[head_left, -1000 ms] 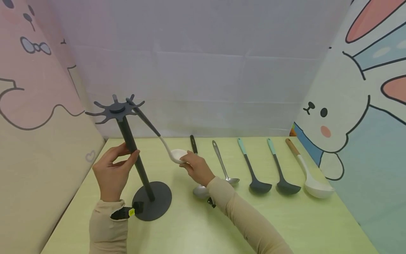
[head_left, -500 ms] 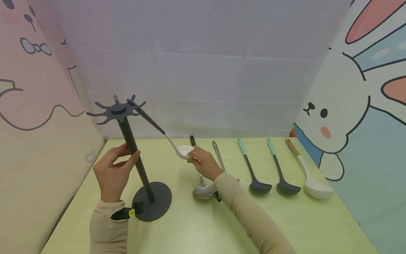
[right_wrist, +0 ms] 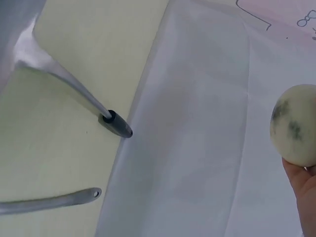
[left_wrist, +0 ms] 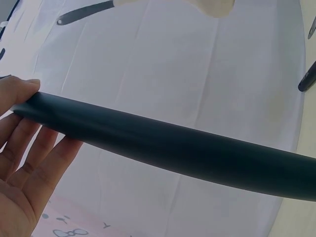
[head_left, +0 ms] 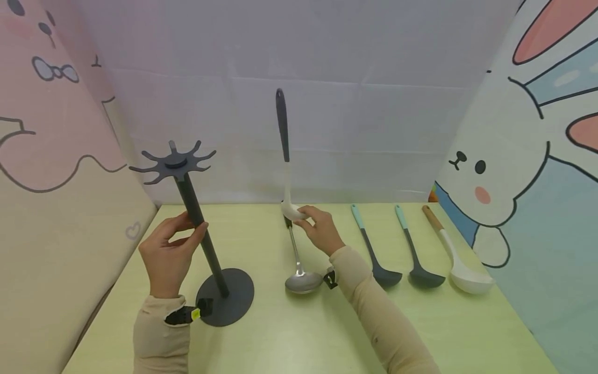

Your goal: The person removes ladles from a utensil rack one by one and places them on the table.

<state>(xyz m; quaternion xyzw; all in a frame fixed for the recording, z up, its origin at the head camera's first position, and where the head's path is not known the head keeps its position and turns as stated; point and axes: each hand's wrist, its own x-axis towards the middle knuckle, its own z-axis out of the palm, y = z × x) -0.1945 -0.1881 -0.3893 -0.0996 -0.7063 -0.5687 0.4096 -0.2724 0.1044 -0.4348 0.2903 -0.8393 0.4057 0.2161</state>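
Note:
My left hand (head_left: 169, 249) holds the dark post of a utensil stand (head_left: 212, 257) between thumb and fingers. The stand has a round base on the table and a star-shaped ring of hooks on top, with nothing hanging from it. In the left wrist view the fingers wrap the dark post (left_wrist: 173, 143). My right hand (head_left: 322, 228) pinches the bowl of a white ladle (head_left: 287, 187), whose dark handle points upward in front of the back wall. In the right wrist view the ladle's pale bowl (right_wrist: 295, 126) shows grey smudges, and the hand is partly cut off.
A steel ladle with a black handle (head_left: 299, 270) lies below the right hand. Another steel handle (right_wrist: 54, 201) shows in the right wrist view. To the right lie two dark ladles with mint handles (head_left: 383, 272) (head_left: 422, 272) and a white wooden-handled ladle (head_left: 467, 275).
The right hand has moved right and a little up with the white ladle. Its handle has come away from the stand's hooks and swung to nearly upright. The left hand has stayed on the post.

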